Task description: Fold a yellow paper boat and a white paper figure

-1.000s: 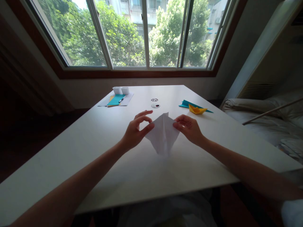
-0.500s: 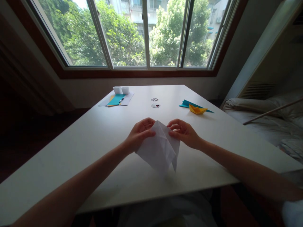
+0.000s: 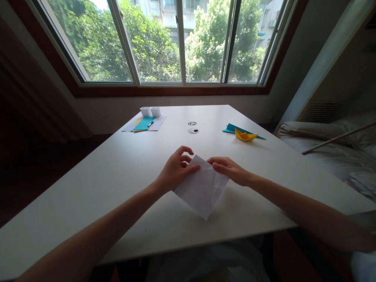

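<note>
A folded sheet of white paper (image 3: 203,192) is held between my two hands, over the near part of the white table (image 3: 123,223). It shows as a diamond with one corner pointing toward me and one away. My left hand (image 3: 177,168) pinches its upper left edge, thumb on top and the index finger curled above the paper. On the upper right edge, my right hand (image 3: 230,170) grips with the thumb in front and the fingers behind. The fingertips behind the paper are hidden.
At the back right stand a yellow paper boat (image 3: 245,136) and a folded blue paper piece (image 3: 235,128). Back left are blue sheets (image 3: 144,123), a pen (image 3: 152,122) and white cups (image 3: 155,112). Two round flat pieces (image 3: 193,131) lie mid-table.
The paper's open, hanging flaps have come together into a flat diamond. My left index finger has lifted off the paper, and my right hand has lowered slightly.
</note>
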The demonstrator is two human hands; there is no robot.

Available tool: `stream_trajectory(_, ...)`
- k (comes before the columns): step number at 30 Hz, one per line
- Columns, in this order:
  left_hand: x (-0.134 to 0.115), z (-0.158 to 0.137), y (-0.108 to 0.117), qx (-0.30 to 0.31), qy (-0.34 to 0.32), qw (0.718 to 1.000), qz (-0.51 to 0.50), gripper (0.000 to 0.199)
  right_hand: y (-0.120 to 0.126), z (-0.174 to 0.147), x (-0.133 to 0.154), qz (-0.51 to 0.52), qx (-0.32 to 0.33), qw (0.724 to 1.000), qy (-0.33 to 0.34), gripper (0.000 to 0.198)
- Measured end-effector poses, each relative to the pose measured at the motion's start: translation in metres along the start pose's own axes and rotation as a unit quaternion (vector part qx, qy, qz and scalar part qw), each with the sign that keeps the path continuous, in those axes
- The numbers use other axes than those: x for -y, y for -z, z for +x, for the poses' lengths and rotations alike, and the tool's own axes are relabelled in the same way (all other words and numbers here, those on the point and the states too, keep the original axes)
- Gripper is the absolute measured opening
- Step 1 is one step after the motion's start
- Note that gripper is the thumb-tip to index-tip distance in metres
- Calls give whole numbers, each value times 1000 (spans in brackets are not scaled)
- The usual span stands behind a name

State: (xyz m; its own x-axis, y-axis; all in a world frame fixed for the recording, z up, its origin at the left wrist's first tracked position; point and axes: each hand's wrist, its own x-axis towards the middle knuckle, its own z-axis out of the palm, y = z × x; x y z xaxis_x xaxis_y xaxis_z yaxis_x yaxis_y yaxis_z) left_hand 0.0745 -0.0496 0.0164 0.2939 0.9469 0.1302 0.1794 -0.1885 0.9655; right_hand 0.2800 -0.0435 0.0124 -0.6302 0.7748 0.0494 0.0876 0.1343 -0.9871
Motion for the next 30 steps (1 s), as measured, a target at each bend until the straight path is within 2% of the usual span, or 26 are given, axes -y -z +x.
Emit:
stream_trajectory(4, 7, 2, -3, 21, -2, 1000, -12, 34, 11, 4, -4, 10, 16, 997, -77, 43)
stream_trajectory(6, 12, 5, -3, 36, -20, 999, 12, 25, 19, 5, -7, -21, 13, 997, -77, 46)
stream_trajectory(9, 23, 10, -2, 58, -74, 990, 101, 17, 25, 7, -13, -117, -6, 993, -31, 42)
stream_trajectory(11, 30, 12, 1, 78, -109, 969, 210, 21, 26, 9, -18, -223, -18, 974, 13, 28)
stream_trajectory(13, 37, 13, 4, 97, -145, 929, 328, 27, 25, 11, -25, -325, -17, 944, 57, 18)
stream_trajectory(16, 43, 15, 8, 133, -196, 864, 445, 29, 24, 13, -33, -421, -9, 900, 114, 17)
stream_trajectory(18, 45, 16, 11, 182, -204, 837, 475, 33, 24, 13, -34, -473, -15, 871, 128, 18)
stream_trajectory(21, 44, 16, 14, 244, -179, 814, 495, 41, 23, 8, -30, -540, -14, 833, 123, 23)
stream_trajectory(24, 41, 13, 16, 276, -156, 800, 509, 51, 19, 2, -24, -576, 3, 808, 125, 39)
stream_trajectory(27, 38, 11, 17, 297, -147, 792, 512, 56, 16, -1, -21, -591, 8, 797, 125, 50)
stream_trajectory(30, 39, 11, 19, 282, -144, 788, 527, 56, 17, -2, -18, -589, 3, 797, 138, 47)
